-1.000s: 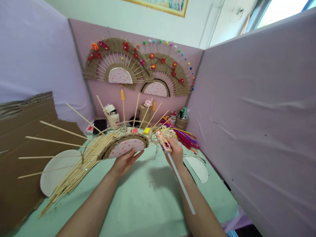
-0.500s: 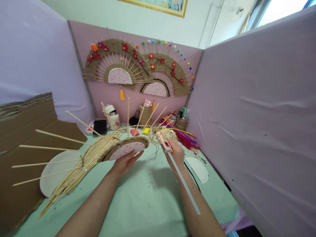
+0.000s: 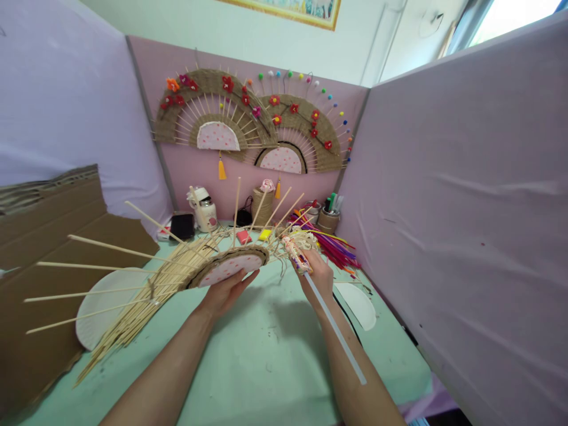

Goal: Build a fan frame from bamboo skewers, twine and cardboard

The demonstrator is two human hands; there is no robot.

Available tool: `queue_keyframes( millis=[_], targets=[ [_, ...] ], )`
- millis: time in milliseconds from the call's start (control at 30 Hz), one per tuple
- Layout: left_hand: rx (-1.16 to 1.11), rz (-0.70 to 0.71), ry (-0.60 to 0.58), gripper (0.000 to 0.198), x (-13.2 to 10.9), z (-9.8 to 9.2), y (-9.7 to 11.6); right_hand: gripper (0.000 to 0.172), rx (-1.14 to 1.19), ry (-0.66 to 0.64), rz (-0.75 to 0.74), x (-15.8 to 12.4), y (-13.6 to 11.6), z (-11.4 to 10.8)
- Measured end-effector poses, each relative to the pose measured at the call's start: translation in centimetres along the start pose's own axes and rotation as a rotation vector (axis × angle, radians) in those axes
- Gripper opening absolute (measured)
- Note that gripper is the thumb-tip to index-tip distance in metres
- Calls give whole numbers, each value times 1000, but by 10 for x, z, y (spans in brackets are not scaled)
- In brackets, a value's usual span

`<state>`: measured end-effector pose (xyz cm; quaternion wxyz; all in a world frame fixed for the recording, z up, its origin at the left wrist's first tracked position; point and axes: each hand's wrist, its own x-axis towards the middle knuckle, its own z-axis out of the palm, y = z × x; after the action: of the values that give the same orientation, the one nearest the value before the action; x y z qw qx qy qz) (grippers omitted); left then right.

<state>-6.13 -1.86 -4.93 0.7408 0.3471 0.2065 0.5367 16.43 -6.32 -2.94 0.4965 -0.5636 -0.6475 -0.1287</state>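
My left hand grips a half-round fan base from below, its fingers behind or under the pink-spotted face. Thin wooden sticks stick out from the base's curved rim, to the left and upward. In my right hand is a hot glue gun with a patterned body, and a long translucent glue stick trails from its rear over my forearm. The gun's front end points away from me, just right of the base and apart from its face. My right fingers are partly hidden behind the gun.
A bundle of thin sticks lies left over a white paper plate. Brown cardboard leans further left. Purple and red pipe cleaners, a twine spool and a white jar stand or lie behind. Two finished fans hang on the back panel.
The whole view has shifted slightly, so the scene sits a little further right. Both hands keep their hold on the fan base and the glue gun, with hardly any other movement.
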Motion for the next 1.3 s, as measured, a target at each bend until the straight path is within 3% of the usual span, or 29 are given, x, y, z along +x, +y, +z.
queue_keyframes(
  millis=[700, 1300],
  targets=[
    [33, -48, 1, 28, 1, -3, -2, 17, -9, 26, -11, 0, 2, 2],
    [-9, -38, 42, 35, -2, 5, 1, 23, -32, -19, 29, 0, 3, 2]
  ],
)
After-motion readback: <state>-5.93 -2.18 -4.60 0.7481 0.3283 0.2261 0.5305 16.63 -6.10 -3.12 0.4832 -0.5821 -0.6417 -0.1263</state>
